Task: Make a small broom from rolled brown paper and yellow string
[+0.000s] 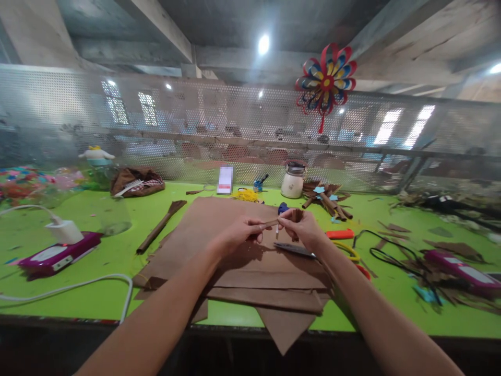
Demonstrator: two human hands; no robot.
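Note:
Both my hands meet above a stack of brown paper sheets point(242, 271) on the green table point(117, 250). My left hand point(238, 234) is closed, pinching one end of a thin rolled brown paper stick point(270, 224). My right hand point(303, 228) is closed on the stick's other end, where the paper fans out, and a small white piece hangs below its fingers. Scissors point(297, 250) lie on the paper just under my right wrist.
A long rolled paper stick point(160, 226) lies left of the sheets. A purple device point(57, 254) with a white charger and cable is at far left, another purple device point(462, 267) at right among black cords and scraps. A white jar point(293, 181), paper flowers and a pinwheel point(326, 78) are behind.

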